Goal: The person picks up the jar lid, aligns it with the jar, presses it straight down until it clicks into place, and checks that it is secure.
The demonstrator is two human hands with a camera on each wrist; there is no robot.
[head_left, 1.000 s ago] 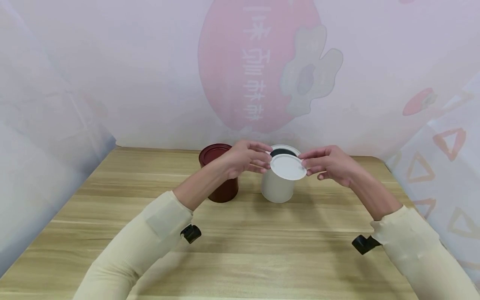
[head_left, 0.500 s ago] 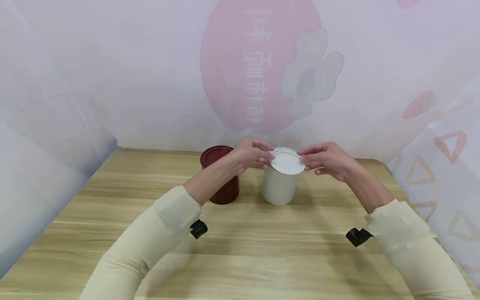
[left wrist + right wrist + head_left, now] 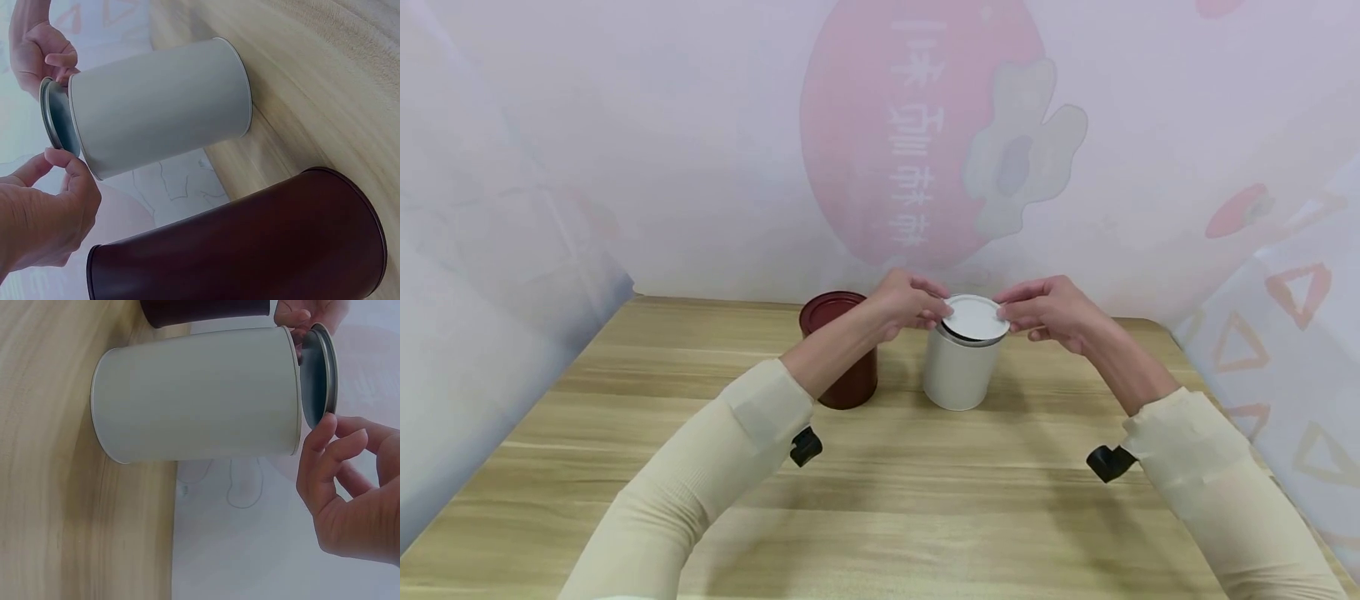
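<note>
— Since a second ago, both hands carried the white lid (image 3: pixel 975 317) back over the white can (image 3: pixel 961 368).
— Setting?
— Pale wooden surface (image 3: pixel 880 500), printed curtain (image 3: pixel 925 133) behind. Left hand (image 3: pixel 907 303) and right hand (image 3: pixel 1047 310) pinch the lid, tilted on the can's rim beside a maroon can (image 3: pixel 842 346).

The lid (image 3: pixel 975 318) pinched between the left hand (image 3: pixel 907 303) and the right hand (image 3: pixel 1047 310) is white on top, with a grey-blue underside. The tin (image 3: pixel 959 372) just below it is plain white. The second tin (image 3: pixel 842 350), beside the left hand, is dark red all over. The desk (image 3: pixel 925 492) under both hands is pale wood with lengthwise grain. Both sleeves (image 3: pixel 700 483) are cream. Beyond the hands, the backdrop (image 3: pixel 700 150) is pale lilac, printed with a big pink oval, white characters and a beige flower.
</note>
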